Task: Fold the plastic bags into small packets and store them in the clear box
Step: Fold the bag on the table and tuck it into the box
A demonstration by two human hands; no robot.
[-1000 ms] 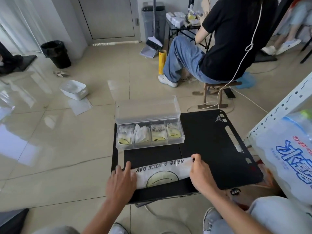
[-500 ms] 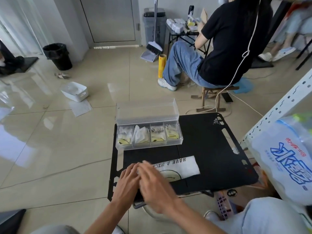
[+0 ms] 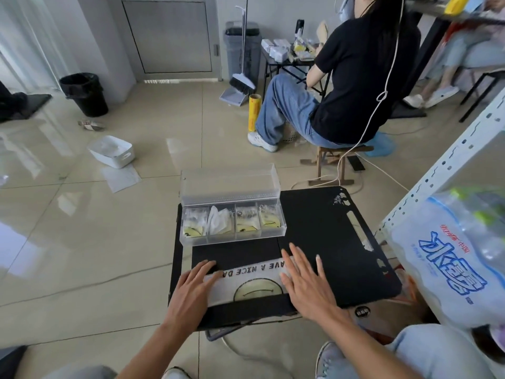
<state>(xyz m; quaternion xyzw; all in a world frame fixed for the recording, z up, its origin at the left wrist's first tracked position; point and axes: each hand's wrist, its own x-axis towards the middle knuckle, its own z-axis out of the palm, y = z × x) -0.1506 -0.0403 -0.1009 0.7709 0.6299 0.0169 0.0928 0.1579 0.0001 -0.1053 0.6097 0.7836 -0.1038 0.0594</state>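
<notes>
A tiled floor (image 3: 82,242) fills most of the view; on it, beyond the table, another person (image 3: 355,77) sits on a wooden stool (image 3: 330,160) with their back turned. A shrink-wrapped pack of water bottles (image 3: 451,258) sits on a white metal shelf (image 3: 437,173) off the table's right edge. The black table (image 3: 322,231) stands in front of the wearer. The clear box (image 3: 232,236) sits at its far-left corner, parallel to the far edge, with its lid (image 3: 229,184) tipped up behind it; each of its four compartments holds a folded packet (image 3: 246,222), three showing yellow print and the second from the left plain white. The plastic bag (image 3: 251,280) lies flat as a long folded strip along the near edge, toward the near-left corner, white with upside-down lettering and a yellow smiley face; it is apart from the box. The left hand (image 3: 191,291) lies palm down on the strip's left end, fingers straight and relaxed, gripping nothing; the right hand (image 3: 306,283) presses the right end, fingers spread and straight, reaching past the bag onto bare table.
</notes>
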